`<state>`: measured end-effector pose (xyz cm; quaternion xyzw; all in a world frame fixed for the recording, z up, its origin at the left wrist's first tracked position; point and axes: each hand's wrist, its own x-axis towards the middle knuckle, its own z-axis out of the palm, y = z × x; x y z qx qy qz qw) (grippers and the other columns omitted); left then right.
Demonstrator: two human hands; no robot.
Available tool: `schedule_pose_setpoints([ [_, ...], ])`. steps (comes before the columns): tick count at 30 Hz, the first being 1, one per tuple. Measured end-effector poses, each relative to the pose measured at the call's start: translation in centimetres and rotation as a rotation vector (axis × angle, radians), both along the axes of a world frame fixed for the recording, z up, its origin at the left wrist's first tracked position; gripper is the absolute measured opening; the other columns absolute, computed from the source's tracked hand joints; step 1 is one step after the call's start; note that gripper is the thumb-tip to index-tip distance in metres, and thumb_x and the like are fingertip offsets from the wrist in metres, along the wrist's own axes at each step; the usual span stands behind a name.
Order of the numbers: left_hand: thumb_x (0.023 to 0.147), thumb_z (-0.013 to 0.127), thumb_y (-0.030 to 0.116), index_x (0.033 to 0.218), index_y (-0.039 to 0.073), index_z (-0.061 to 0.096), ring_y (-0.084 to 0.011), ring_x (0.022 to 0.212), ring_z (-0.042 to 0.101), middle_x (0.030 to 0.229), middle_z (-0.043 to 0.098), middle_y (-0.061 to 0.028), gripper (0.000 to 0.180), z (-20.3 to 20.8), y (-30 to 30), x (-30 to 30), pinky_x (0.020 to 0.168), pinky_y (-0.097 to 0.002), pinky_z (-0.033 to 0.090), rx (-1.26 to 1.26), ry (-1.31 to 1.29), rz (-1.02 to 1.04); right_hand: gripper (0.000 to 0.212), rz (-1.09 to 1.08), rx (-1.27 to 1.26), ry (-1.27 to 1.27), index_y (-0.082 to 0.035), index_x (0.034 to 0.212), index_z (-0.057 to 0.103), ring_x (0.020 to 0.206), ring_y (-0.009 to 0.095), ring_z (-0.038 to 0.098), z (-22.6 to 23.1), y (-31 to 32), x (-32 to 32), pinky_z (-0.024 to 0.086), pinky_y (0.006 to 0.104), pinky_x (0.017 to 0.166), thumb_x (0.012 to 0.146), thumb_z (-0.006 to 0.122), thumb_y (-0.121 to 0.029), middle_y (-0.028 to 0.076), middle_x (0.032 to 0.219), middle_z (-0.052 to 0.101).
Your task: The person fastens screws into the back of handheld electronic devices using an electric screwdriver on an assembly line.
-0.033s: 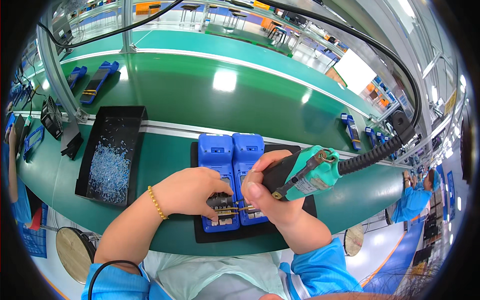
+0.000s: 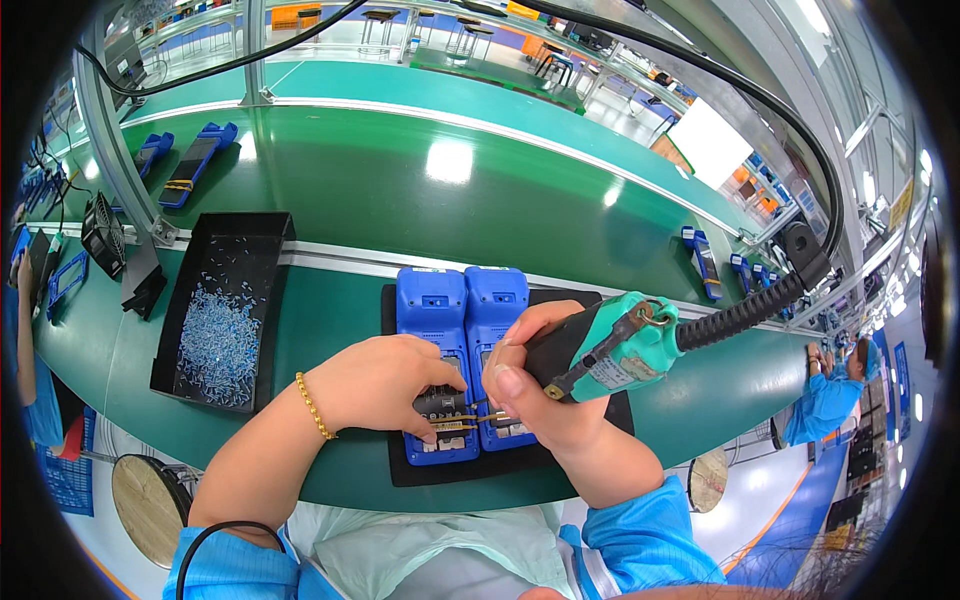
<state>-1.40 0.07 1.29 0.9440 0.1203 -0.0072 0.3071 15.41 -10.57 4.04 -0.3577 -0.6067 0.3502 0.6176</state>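
Note:
Two blue handheld terminals lie side by side, backs up and compartments uncovered. Over the left one, my left hand has its thumb and fingers curled around a black cylindrical part in the compartment. My right hand grips a green and black electric screwdriver, held at a slant. Its thin bit points down-left to between the terminals, close to my left fingertips. Yellow bands or strips run across the lower compartments. Where exactly the bit's tip rests is too small to tell.
Beneath the terminals is a black mat. A black tray of small blue and clear pieces stands to the left. A thick black cable runs from the screwdriver. More terminals lie beyond the metal rail. Co-workers sit at both sides.

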Motion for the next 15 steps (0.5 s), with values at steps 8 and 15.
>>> schedule_pose_setpoints([
  [8,0.063,0.082,0.028,0.111,0.013,0.066,-0.0286,0.094,0.059,0.090,0.061,-0.0076,0.052,-0.17,0.34,-0.14,0.083,-0.0398,0.048,-0.018,-0.028,-0.004,0.032,-0.004,0.006,-0.063,-0.001,0.109,0.042,0.052,0.014,0.049,-0.06,0.22,0.03,0.042,0.0305,0.050,0.083,0.059,0.009,0.007,0.067,0.050],
  [15,0.065,0.082,0.029,0.110,0.012,0.066,-0.0289,0.092,0.059,0.087,0.061,-0.0080,0.051,-0.64,0.56,-0.03,0.081,-0.0398,0.047,-0.020,-0.063,-0.028,0.031,-0.037,-0.055,-0.034,-0.004,0.102,0.043,0.056,0.013,0.052,-0.29,0.11,-0.27,0.044,0.0272,0.050,0.081,0.062,0.009,0.007,0.069,0.051],
])
